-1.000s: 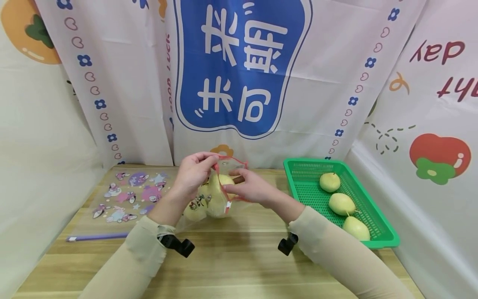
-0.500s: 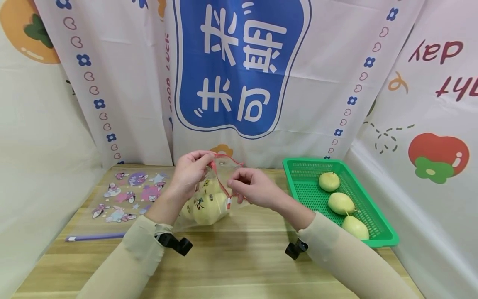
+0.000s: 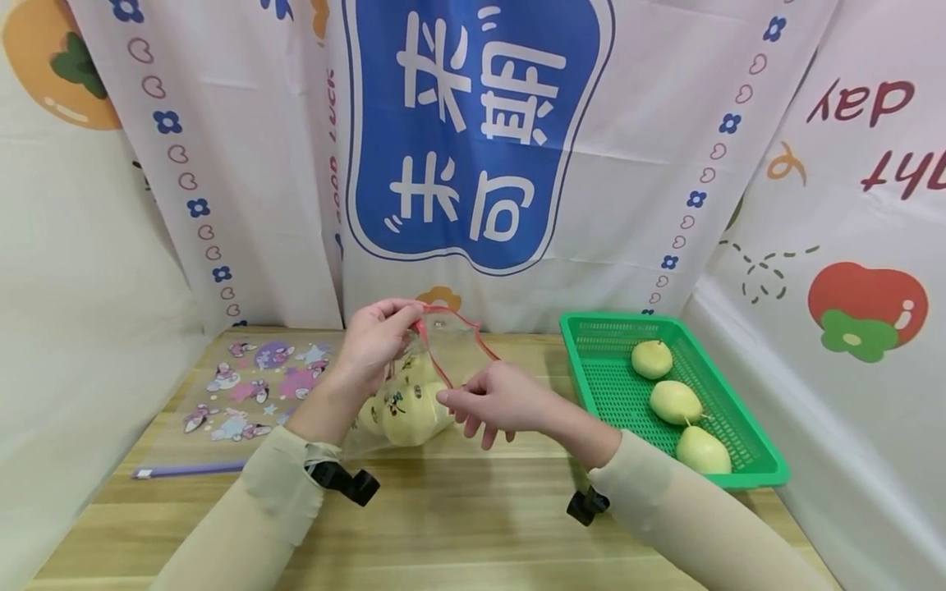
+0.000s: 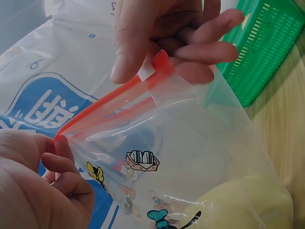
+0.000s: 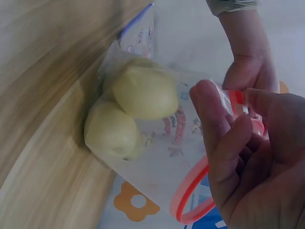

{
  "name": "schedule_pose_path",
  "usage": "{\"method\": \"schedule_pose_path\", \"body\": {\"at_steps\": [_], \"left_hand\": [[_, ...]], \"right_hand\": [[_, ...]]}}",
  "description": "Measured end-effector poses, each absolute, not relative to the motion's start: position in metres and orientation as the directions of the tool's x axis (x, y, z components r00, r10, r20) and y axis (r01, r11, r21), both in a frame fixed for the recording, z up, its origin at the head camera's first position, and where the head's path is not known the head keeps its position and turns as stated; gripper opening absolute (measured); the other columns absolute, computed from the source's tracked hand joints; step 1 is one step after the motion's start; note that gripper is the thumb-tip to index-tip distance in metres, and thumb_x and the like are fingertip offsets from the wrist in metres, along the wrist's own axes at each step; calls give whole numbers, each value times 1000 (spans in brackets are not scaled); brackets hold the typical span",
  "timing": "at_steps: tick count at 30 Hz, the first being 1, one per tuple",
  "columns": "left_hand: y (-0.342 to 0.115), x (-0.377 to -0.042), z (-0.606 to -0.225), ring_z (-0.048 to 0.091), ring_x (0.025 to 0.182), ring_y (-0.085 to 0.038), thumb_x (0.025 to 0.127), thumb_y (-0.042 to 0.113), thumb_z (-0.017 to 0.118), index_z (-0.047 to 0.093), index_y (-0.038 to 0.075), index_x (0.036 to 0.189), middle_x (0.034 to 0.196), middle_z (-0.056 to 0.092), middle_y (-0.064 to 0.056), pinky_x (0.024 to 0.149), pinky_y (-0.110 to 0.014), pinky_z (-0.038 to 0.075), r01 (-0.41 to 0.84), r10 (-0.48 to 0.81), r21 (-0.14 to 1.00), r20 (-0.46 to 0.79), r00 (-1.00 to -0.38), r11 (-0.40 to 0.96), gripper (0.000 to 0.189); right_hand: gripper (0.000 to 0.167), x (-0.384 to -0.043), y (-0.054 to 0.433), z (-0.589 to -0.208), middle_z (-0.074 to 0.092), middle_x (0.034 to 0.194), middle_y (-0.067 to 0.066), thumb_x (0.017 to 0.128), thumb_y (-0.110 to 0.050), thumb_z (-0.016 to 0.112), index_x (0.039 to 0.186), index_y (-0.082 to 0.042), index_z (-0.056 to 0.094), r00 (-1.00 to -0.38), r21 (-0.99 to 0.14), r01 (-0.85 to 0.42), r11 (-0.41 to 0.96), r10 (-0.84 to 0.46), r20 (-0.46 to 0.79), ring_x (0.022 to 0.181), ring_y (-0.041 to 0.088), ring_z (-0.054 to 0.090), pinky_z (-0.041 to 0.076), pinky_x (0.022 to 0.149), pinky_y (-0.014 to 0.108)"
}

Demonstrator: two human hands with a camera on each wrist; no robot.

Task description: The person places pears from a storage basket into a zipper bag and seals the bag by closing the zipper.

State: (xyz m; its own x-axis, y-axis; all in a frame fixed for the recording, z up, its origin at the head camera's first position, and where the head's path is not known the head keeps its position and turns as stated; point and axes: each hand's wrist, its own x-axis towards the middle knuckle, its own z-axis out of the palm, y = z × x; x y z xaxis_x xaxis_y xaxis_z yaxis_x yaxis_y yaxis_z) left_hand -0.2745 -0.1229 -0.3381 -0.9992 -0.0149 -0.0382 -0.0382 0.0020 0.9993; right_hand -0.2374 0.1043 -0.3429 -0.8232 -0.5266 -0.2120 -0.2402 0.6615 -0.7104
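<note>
A clear slider zip bag (image 3: 414, 402) with a red zip edge and cartoon prints stands tilted on the table. Pears (image 5: 145, 93) lie in its bottom; two show plainly in the right wrist view. At the bag's upper left, my left hand (image 3: 375, 345) pinches the red edge between thumb and fingers. My right hand (image 3: 506, 398) is at the other end of the mouth, thumb and fingers around the corner by the white slider (image 4: 147, 71). Between the hands the mouth gapes, as the red loop (image 5: 190, 191) shows in the right wrist view.
To the right stands a green plastic basket (image 3: 576, 361) holding three pears (image 3: 676, 403). A flat printed bag (image 3: 254, 386) with a purple zip strip (image 3: 192, 469) lies on the left of the wooden table (image 3: 458, 525). Printed cloth (image 3: 650, 197) hangs behind.
My right hand has come away from the pear, which has dropped down inside the bag. It has since moved down to the slider corner. The left hand keeps its grip on the edge.
</note>
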Motion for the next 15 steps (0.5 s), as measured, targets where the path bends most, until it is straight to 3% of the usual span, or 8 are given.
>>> {"method": "schedule_pose_path", "body": {"at_steps": [3, 10, 15], "left_hand": [[-123, -274, -338, 38, 55, -6, 112, 28, 65, 73, 6, 134, 86, 65, 8, 55, -22, 34, -33, -12, 999, -33, -999, 4, 32], [-122, -274, -338, 37, 53, -5, 111, 27, 64, 73, 6, 132, 83, 70, 10, 52, -21, 31, -32, 0, 999, -32, -999, 2, 31], [-122, -273, -336, 40, 55, -5, 111, 26, 64, 73, 5, 131, 83, 73, 9, 52, -20, 31, -28, 16, 1000, -28, -999, 1, 30]], "right_hand": [[41, -237, 102, -346, 80, 79, 1, 109, -52, 65, 88, -20, 80, -828, -716, -246, 654, -525, -195, 61, 18, 77, 56, 48, 30], [27, -241, 107, -345, 78, 79, -4, 111, -30, 64, 96, -13, 78, -833, -717, -301, 629, -539, -123, 63, 19, 77, 56, 51, 30], [25, -247, 118, -340, 77, 82, -4, 110, -28, 65, 95, -14, 78, -857, -695, -300, 653, -505, -105, 68, 20, 77, 58, 55, 30]]}}
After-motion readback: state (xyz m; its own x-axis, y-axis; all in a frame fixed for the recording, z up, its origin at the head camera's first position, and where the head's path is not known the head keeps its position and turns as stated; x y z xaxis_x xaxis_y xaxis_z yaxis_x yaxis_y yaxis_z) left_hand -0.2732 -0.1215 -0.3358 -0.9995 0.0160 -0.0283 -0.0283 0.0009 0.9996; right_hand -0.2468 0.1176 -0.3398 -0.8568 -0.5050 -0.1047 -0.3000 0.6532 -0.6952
